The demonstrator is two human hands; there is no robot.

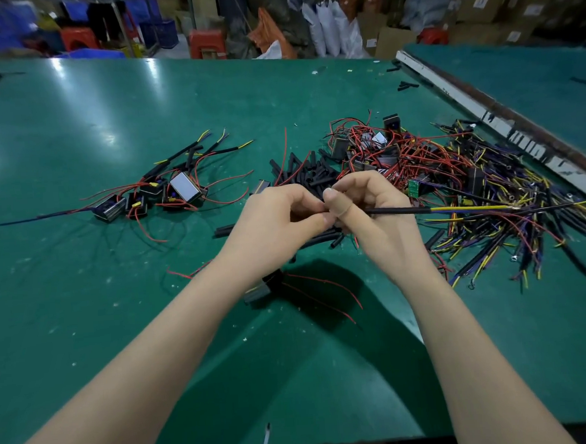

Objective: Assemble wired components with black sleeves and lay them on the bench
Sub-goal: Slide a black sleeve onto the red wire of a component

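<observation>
- Green matting covers the bench [84, 303], with blurred cartons, sacks and red stools behind its far edge at twelve o'clock.
- Both hands meet above the middle of the bench, fingertips touching.
- The left hand [277, 219] has its fingers curled and pinches something small at the meeting point; what it is cannot be made out.
- The right hand [369, 210] has its fingers curled round a black sleeve [397, 210] that runs out toward three o'clock, with yellow and blue wires [469, 208] emerging from its far end.
- A heap of loose black sleeves [307, 174] lies just beyond the hands at twelve o'clock.
- A tangle of red, yellow and blue wired components [453, 177] spreads from one to four o'clock.
- Finished assemblies [159, 192] lie in a group at ten o'clock.
- One boxed component [263, 287] with red leads lies below the left wrist.
</observation>
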